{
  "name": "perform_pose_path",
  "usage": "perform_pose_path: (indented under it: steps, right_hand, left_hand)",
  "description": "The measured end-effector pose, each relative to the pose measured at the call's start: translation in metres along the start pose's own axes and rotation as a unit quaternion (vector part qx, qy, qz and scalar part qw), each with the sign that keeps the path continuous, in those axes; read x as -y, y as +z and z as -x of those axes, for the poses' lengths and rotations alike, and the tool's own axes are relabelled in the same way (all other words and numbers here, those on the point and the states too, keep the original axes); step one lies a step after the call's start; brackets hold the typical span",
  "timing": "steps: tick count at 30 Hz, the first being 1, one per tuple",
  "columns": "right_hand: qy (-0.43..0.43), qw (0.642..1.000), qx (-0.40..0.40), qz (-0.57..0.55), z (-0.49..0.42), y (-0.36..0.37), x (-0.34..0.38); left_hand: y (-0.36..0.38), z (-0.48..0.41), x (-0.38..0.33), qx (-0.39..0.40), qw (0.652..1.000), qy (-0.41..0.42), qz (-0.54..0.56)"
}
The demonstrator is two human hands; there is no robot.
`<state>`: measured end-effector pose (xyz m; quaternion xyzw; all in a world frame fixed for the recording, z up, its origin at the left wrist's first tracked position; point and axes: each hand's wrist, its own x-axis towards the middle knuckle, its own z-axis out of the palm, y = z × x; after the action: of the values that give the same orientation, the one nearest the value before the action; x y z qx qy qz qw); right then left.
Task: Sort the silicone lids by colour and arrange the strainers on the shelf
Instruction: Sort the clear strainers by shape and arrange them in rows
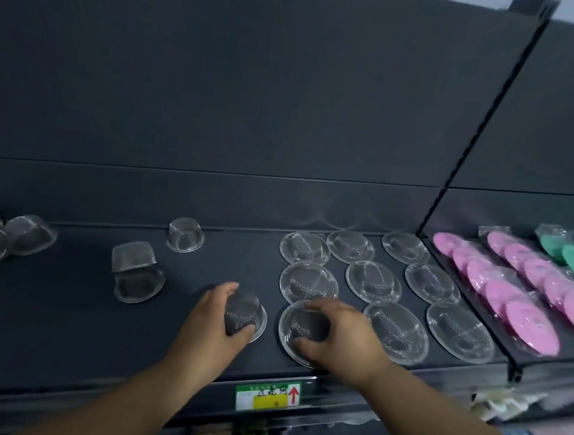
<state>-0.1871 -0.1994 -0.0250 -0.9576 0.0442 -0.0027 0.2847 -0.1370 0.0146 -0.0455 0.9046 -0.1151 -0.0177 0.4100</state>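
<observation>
At six o'clock on the shelf [64, 320], left hand [217, 318] grips a deep strainer [244, 311]; right hand [338, 334] clasps a flat strainer [295, 331]; nudging neighbours could break the rows.

I have one view only, from the head camera, so nothing is shared with a second view. It looks forward and slightly down onto the shelf [64, 320] from close range, near enough that both forearms enter from the bottom edge. The wide lens bends the back panel [255, 77] and tilts the divider [474, 136]; the next bay [558, 153] shows at right.
</observation>
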Motion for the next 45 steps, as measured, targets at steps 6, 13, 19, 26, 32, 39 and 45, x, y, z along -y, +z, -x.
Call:
perform_pose_path:
  steps: [6, 13, 19, 26, 32, 39, 45]
  right_hand:
    - [-0.084, 0.995, 0.042, 0.041, -0.014, 0.002, -0.021]
    - [-0.113, 0.992, 0.050, 0.032, -0.013, 0.000, -0.038]
    - [-0.120, 0.991, 0.061, 0.028, -0.012, -0.004, -0.041]
    - [-0.121, 0.990, -0.074, -0.019, -0.023, -0.010, -0.027]
    - [-0.112, 0.989, -0.096, -0.010, -0.041, 0.001, 0.002]
    - [-0.103, 0.994, -0.042, 0.017, -0.076, 0.030, 0.068]
    - [-0.063, 0.997, 0.006, 0.038, -0.116, 0.070, 0.132]
  left_hand:
    - [0.014, 0.004, -0.011, -0.018, 0.999, -0.027, -0.035]
    - [0.018, 0.004, -0.022, -0.001, 0.998, -0.038, -0.055]
    - [0.018, 0.004, -0.027, 0.006, 0.998, -0.038, -0.058]
    - [0.013, 0.007, -0.031, 0.049, 0.997, -0.029, -0.052]
    - [0.001, 0.002, -0.022, 0.116, 0.990, 0.007, -0.076]
    - [-0.053, -0.012, 0.015, 0.035, 0.997, 0.057, -0.038]
    - [-0.135, -0.056, 0.086, -0.161, 0.986, -0.035, 0.000]
